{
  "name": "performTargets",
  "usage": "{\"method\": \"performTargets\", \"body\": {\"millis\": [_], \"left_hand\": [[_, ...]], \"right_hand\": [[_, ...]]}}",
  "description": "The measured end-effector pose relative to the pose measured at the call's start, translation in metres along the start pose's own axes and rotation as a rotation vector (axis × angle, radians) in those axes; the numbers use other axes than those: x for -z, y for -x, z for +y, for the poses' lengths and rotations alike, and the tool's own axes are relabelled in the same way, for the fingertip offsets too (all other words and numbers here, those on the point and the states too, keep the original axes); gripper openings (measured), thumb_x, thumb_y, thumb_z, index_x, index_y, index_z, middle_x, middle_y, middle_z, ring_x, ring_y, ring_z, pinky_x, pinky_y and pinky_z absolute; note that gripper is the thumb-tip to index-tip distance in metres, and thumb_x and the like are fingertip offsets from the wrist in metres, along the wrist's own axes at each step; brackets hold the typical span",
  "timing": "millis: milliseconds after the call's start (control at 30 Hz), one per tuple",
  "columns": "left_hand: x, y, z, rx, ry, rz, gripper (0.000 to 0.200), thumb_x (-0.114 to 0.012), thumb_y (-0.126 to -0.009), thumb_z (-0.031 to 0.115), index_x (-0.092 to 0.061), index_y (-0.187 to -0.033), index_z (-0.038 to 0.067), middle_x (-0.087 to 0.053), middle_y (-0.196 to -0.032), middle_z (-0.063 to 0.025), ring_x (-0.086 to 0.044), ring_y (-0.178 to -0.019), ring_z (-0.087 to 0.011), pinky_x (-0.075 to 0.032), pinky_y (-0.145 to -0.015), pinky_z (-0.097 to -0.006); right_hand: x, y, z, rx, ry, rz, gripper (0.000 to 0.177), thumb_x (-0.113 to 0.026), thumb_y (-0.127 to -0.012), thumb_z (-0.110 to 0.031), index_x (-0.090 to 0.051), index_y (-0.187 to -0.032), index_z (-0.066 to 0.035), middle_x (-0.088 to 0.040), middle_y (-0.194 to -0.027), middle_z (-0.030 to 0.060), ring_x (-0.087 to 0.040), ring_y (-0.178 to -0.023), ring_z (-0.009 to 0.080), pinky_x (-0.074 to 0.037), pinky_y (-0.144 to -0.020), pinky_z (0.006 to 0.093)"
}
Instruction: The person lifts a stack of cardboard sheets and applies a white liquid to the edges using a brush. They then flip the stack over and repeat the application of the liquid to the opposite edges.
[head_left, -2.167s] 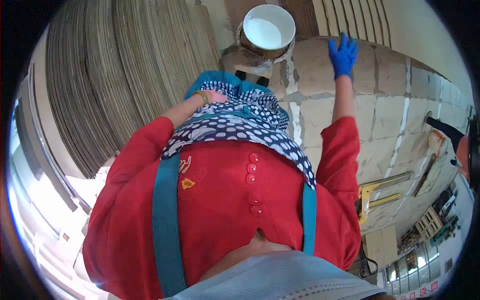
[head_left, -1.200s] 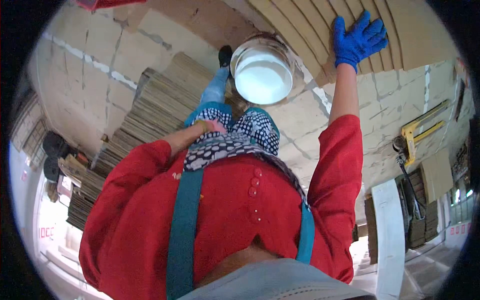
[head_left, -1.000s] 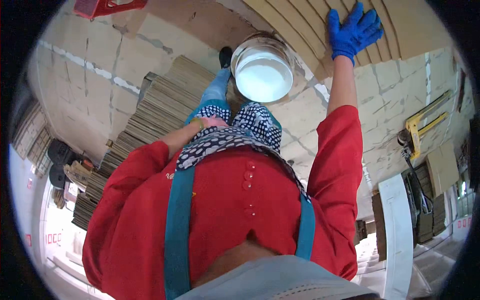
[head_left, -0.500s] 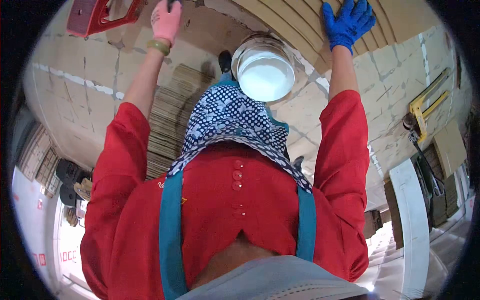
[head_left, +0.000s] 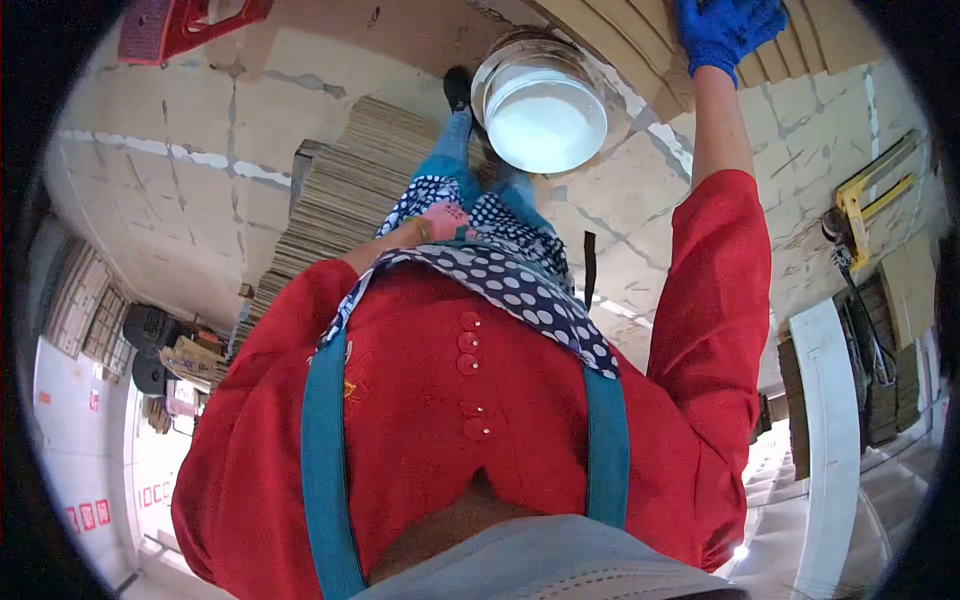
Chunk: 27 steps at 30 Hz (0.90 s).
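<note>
My right hand (head_left: 730, 28), in a blue knitted glove, rests with its fingers apart on a fanned stack of tan cardboard-like sheets (head_left: 645, 45). My left hand (head_left: 443, 220), in a pink glove, is drawn in against the blue polka-dot apron (head_left: 500, 285) at my lap. Its fingers are partly lost among the folds, so I cannot see what they hold, if anything. A bucket (head_left: 548, 125) with a bright white inside stands between the sheets and my legs.
A long stack of thin brown sheets (head_left: 335, 195) lies beside my left leg. A red frame-like object (head_left: 185, 30) is at the far left. On the right are a yellow-framed object (head_left: 858, 210) with a black strap or cable, and a white board (head_left: 828, 420).
My left hand has come back from the far left to my lap; the dark object it held there is out of sight. My right hand has shifted slightly forward and right on the sheets.
</note>
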<state>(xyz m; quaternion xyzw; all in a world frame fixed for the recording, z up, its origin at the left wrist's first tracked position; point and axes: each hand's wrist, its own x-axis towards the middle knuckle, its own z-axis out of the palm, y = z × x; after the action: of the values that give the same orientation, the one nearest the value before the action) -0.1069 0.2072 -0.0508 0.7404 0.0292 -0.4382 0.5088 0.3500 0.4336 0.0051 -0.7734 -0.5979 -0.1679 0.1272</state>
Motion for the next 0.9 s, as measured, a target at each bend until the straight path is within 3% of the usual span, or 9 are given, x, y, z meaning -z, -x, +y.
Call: {"method": "performTargets", "body": {"millis": [233, 433, 533, 633, 667, 767, 900], "left_hand": [[0.002, 0.008, -0.028, -0.006, 0.092, 0.004, 0.03, -0.042, -0.085, 0.032, -0.06, -0.088, 0.008, -0.063, -0.093, -0.011, -0.061, -0.088, -0.0277, -0.048, -0.071, -0.0381], [-0.025, -0.006, -0.088, -0.166, 0.171, -0.084, 0.029, -0.038, -0.087, 0.026, -0.06, -0.092, 0.008, -0.063, -0.098, -0.0123, -0.06, -0.089, -0.0313, -0.05, -0.075, -0.0376], [0.021, 0.026, -0.087, -0.166, 0.096, -0.164, 0.031, -0.037, -0.087, 0.028, -0.061, -0.093, 0.009, -0.063, -0.098, -0.0119, -0.06, -0.092, -0.0307, -0.049, -0.075, -0.0382], [0.044, 0.051, -0.071, -0.244, -0.133, -0.212, 0.032, -0.038, -0.087, 0.03, -0.06, -0.094, 0.009, -0.063, -0.097, -0.0133, -0.06, -0.092, -0.0317, -0.049, -0.075, -0.0392], [0.036, 0.057, -0.073, -0.241, -0.121, -0.212, 0.032, -0.038, -0.087, 0.03, -0.06, -0.094, 0.009, -0.063, -0.097, -0.0133, -0.06, -0.092, -0.0317, -0.049, -0.075, -0.0392], [0.03, 0.063, -0.097, -0.17, -0.099, -0.096, 0.03, -0.042, -0.084, 0.029, -0.061, -0.094, 0.008, -0.062, -0.099, -0.0148, -0.06, -0.091, -0.0334, -0.049, -0.075, -0.0403], [0.032, 0.088, -0.13, 0.058, 0.243, -0.075, 0.029, -0.046, -0.082, 0.027, -0.062, -0.093, 0.006, -0.062, -0.099, -0.0178, -0.059, -0.093, -0.0348, -0.048, -0.077, -0.0414]], "right_hand": [[0.011, 0.0, 0.0, -0.023, -0.044, -0.019, 0.067, -0.054, -0.077, -0.045, -0.04, -0.132, -0.01, -0.032, -0.138, 0.0208, -0.025, -0.128, 0.0408, -0.013, -0.105, 0.0527], [0.009, -0.013, 0.005, 0.023, -0.045, 0.058, 0.068, -0.057, -0.075, -0.043, -0.041, -0.13, -0.008, -0.031, -0.138, 0.0207, -0.025, -0.128, 0.0409, -0.014, -0.105, 0.0527], [0.01, -0.019, -0.005, -0.031, -0.006, -0.051, 0.068, -0.058, -0.072, -0.044, -0.043, -0.128, -0.007, -0.033, -0.137, 0.0206, -0.026, -0.126, 0.0425, -0.015, -0.104, 0.0546], [0.015, -0.019, -0.012, -0.016, 0.078, -0.051, 0.06, -0.056, -0.079, -0.039, -0.044, -0.127, -0.006, -0.039, -0.132, 0.0217, -0.034, -0.123, 0.0389, -0.023, -0.103, 0.0497], [0.013, -0.017, -0.011, -0.012, 0.069, -0.058, 0.06, -0.056, -0.079, -0.039, -0.044, -0.127, -0.006, -0.039, -0.132, 0.0217, -0.034, -0.123, 0.0389, -0.023, -0.103, 0.0497], [-0.001, -0.013, 0.003, 0.032, -0.03, -0.025, 0.067, -0.056, -0.073, -0.059, -0.048, -0.124, -0.016, -0.042, -0.125, 0.0173, -0.036, -0.117, 0.0375, -0.022, -0.098, 0.056], [-0.007, -0.009, 0.012, 0.043, 0.009, -0.028, 0.064, -0.057, -0.074, -0.056, -0.049, -0.124, -0.017, -0.042, -0.125, 0.016, -0.036, -0.118, 0.0344, -0.023, -0.097, 0.0545]]}}
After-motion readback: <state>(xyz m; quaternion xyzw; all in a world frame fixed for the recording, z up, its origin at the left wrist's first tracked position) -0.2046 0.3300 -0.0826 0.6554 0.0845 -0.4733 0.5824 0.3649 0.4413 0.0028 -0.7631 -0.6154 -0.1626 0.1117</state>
